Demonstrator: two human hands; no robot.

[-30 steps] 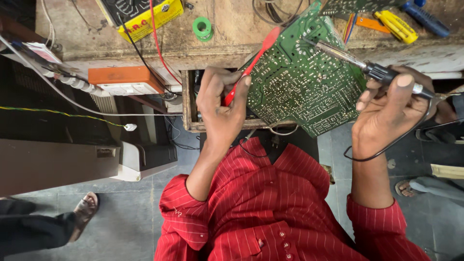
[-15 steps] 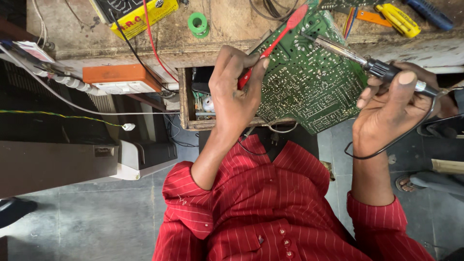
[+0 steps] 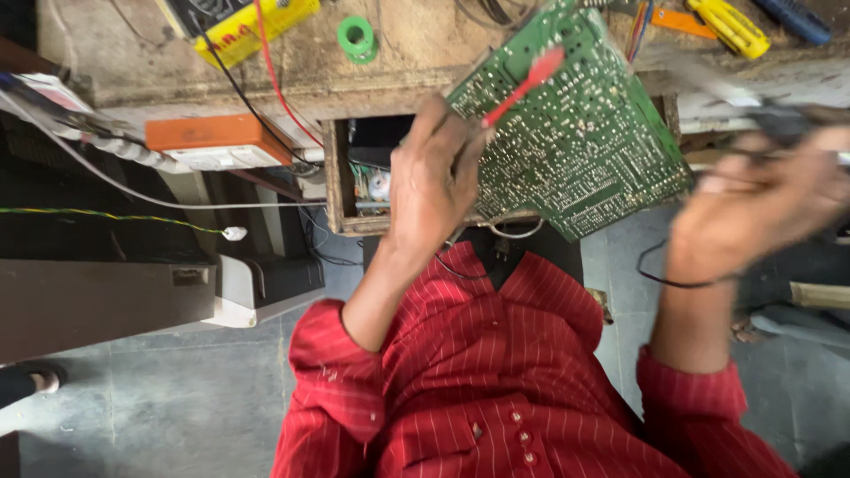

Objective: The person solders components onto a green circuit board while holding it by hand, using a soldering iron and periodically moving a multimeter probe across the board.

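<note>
Grey floor tiles (image 3: 159, 416) lie beneath a worn wooden workbench (image 3: 425, 53) whose front edge holds an open wooden drawer (image 3: 341, 190).

1. Circuit board (image 3: 575, 133): a large green board stands tilted against the bench edge and over the drawer, solder side facing the person.
2. Right hand (image 3: 753, 212): motion-blurred, off the right edge of the board and clear of it. The fingers are curled around a dark-handled soldering iron (image 3: 761, 111); the grip reads as closed, though blur hides the detail. A black cord (image 3: 660, 279) loops below the wrist.
3. Left hand (image 3: 434, 181): raised at the left edge of the board, fingers pinched shut on a slim red tool (image 3: 522, 84) whose tip lies over the solder side.
4. Bench items: an orange-topped box (image 3: 208, 142) at left, a yellow meter (image 3: 252, 22) with a red lead (image 3: 274, 80), a green solder spool (image 3: 357, 37), a yellow-handled screwdriver (image 3: 730, 26).

Step in hand, as judged: solder-joint work on the board, with the iron held off the board. The next contact calls for a steady iron tip at one joint, with the red tool held close beside it.
</note>
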